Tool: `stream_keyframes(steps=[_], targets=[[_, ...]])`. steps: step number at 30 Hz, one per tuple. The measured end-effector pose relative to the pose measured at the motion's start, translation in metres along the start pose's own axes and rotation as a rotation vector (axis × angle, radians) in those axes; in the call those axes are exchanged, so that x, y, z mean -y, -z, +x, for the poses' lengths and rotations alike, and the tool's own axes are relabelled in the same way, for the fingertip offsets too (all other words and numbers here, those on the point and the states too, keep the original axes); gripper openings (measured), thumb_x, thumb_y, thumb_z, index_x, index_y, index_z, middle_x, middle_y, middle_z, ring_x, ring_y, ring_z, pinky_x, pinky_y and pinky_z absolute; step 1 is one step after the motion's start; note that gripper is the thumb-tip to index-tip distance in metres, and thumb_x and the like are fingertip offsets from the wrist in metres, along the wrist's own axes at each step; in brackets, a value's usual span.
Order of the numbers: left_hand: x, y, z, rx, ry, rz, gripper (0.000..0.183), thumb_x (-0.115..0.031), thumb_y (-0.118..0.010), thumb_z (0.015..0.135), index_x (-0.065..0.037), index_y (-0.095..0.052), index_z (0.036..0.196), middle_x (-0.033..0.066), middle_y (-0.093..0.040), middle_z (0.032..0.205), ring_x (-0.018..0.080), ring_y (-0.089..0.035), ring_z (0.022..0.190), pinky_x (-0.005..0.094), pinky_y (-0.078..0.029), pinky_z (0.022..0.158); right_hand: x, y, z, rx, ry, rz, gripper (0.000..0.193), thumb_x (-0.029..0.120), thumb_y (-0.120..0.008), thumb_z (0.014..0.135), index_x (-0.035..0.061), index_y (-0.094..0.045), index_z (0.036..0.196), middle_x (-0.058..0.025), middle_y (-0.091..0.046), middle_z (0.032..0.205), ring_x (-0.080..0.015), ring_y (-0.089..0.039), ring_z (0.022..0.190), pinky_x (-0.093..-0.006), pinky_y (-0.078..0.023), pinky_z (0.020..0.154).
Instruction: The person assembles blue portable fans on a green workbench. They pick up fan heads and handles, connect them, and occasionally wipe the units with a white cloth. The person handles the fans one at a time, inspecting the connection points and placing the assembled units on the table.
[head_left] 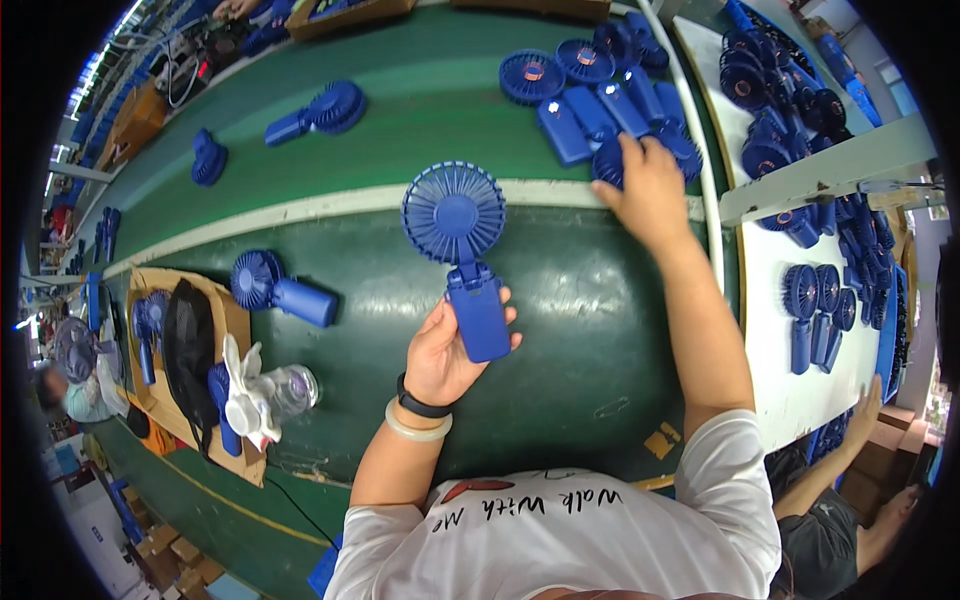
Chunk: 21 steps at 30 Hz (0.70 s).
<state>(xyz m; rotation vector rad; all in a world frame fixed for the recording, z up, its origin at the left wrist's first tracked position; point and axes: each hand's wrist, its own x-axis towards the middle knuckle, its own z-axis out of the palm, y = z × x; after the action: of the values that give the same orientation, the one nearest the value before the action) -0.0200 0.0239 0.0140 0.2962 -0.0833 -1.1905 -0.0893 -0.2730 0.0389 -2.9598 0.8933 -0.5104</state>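
Observation:
A blue handheld fan (455, 215) stands upright in my left hand (448, 350), its round grille away from me and its handle in my fingers. At the far right of the bench, my right hand (650, 192) is over another blue handheld fan (607, 163), thumb at the near edge and fingers bent over the far side. The palm hides part of that fan. Around it lie several more blue fans (532, 77), heads and handles packed side by side on the green belt.
Loose fans (335, 108) lie on the belt, and one fan (290, 295) on the bench at left. A cardboard box (240, 325) holds fans and a black bag; a clear jar (295, 388) stands beside it. On the right, a white table (785, 400) bears many fans, with a co-worker's arm (835, 465) nearby.

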Motion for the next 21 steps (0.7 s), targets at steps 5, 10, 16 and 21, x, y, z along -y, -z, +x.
stream_keyframes(steps=[5, 10, 16, 21], targets=[[0.000, 0.009, -0.005, -0.012, -0.008, 0.077, 0.044, -0.031, -0.041, 0.097, -0.007, -0.034, 0.133, 0.0211, -0.046, 0.129, 0.0328, -0.053, 0.112, 0.0488, -0.047, 0.092, -0.012, 0.036, -0.006, 0.157, -0.149, 0.277, 0.078, 0.031, -0.077, 0.064, -0.0018, -0.046, 0.127, -0.0248, -0.054, 0.114, -0.0386, -0.052, 0.108, -0.0426, -0.042, 0.094], [0.000, 0.009, 0.001, 0.084, 0.016, 0.076, 0.045, -0.032, -0.041, 0.097, -0.006, -0.035, 0.133, 0.0231, -0.047, 0.128, 0.0322, -0.055, 0.110, 0.0453, -0.048, 0.090, -0.020, 0.084, -0.074, 0.328, -0.006, 0.425, 0.076, 0.020, -0.080, 0.059, 0.0017, -0.048, 0.126, -0.0238, -0.047, 0.123, -0.0365, -0.046, 0.117, -0.0407, -0.038, 0.099], [0.002, 0.009, 0.001, 0.084, 0.020, 0.047, 0.043, -0.030, -0.039, 0.098, -0.008, -0.034, 0.135, 0.0242, -0.047, 0.127, 0.0322, -0.055, 0.110, 0.0440, -0.047, 0.092, -0.007, 0.114, -0.113, 0.455, 0.190, 0.326, 0.061, -0.001, -0.074, 0.062, 0.0061, -0.055, 0.120, -0.0143, -0.046, 0.132, -0.0358, -0.040, 0.126, -0.0426, -0.035, 0.103], [0.005, 0.009, -0.002, 0.098, 0.045, 0.088, 0.044, -0.030, -0.038, 0.099, -0.010, -0.031, 0.138, 0.0205, -0.048, 0.127, 0.0285, -0.053, 0.114, 0.0406, -0.044, 0.097, 0.075, 0.077, -0.113, 0.342, 0.103, 0.794, 0.045, 0.020, -0.063, 0.082, -0.0006, -0.052, 0.119, -0.0207, -0.053, 0.120, -0.0365, -0.050, 0.114, -0.0409, -0.040, 0.097]])
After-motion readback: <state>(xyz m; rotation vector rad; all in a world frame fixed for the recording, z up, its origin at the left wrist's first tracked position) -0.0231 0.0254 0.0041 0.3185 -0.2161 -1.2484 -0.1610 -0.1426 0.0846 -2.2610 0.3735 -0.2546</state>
